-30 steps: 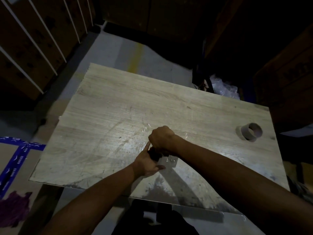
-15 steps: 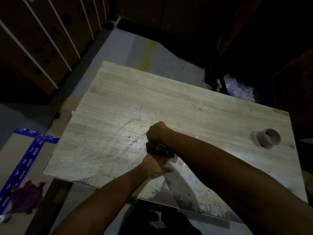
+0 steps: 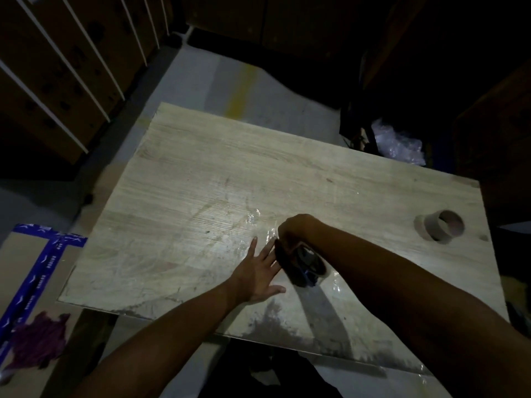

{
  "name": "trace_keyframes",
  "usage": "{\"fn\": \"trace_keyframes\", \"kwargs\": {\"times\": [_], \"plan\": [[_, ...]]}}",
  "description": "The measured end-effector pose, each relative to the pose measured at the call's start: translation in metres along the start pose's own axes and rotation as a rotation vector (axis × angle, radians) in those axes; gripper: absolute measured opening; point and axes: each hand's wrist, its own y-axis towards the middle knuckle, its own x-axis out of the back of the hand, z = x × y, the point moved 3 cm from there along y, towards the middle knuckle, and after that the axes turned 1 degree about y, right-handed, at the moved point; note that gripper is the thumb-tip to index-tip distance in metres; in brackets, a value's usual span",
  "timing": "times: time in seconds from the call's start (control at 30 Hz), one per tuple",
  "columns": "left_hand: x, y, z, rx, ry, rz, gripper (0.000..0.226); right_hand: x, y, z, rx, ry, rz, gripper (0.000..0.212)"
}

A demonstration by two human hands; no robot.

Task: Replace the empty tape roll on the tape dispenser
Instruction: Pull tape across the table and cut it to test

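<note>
right hand [image 3: 296, 229] grip clenched on tape dispenser [image 3: 304, 262], mid-surface [image 3: 201, 173]. left hand [image 3: 257, 272] released, flat, fingers touching dispenser. empty core [image 3: 439, 229] well right of dispenser. advice: pin dispenser steady, draw clear tape straight to avoid creasing.

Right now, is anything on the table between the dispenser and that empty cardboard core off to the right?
Nothing visible. The right hand grips the dispenser, and bare table runs from there to the empty cardboard core. Only the right forearm crosses nearer the camera. The left hand lies flat on the other side.
</note>
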Motion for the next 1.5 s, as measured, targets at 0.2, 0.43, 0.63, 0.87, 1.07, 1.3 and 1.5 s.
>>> {"fn": "trace_keyframes", "kwargs": {"times": [0.2, 0.43, 0.63, 0.87, 1.07, 1.3, 1.5], "plan": [[0.016, 0.008, -0.006, 0.001, 0.034, 0.070, 0.073, -0.017, -0.004, -0.034, 0.000, 0.288, 0.005, 0.037], [0.060, 0.011, -0.028, 0.396, -0.419, -0.319, 0.039, -0.058, -0.011, -0.082, -0.001, 0.756, -0.155, 0.045], [0.056, 0.013, -0.043, 0.663, -0.716, -0.380, 0.040, -0.096, -0.018, -0.116, 0.069, 1.137, -0.333, 0.037], [0.052, 0.018, -0.050, 0.871, -1.050, -0.321, 0.085, -0.145, -0.022, -0.134, 0.072, 1.677, -0.561, 0.018], [0.069, 0.038, -0.079, 0.850, -1.363, -0.221, 0.070, -0.179, -0.007, -0.129, -0.071, 2.206, -0.796, 0.016], [0.077, 0.067, -0.105, 0.823, -1.470, -0.098, 0.051, -0.198, 0.007, -0.105, -0.194, 2.514, -1.008, 0.009], [0.064, 0.074, -0.099, 0.848, -1.449, -0.119, 0.027, -0.206, 0.011, -0.091, -0.230, 2.598, -1.086, 0.018]]}}
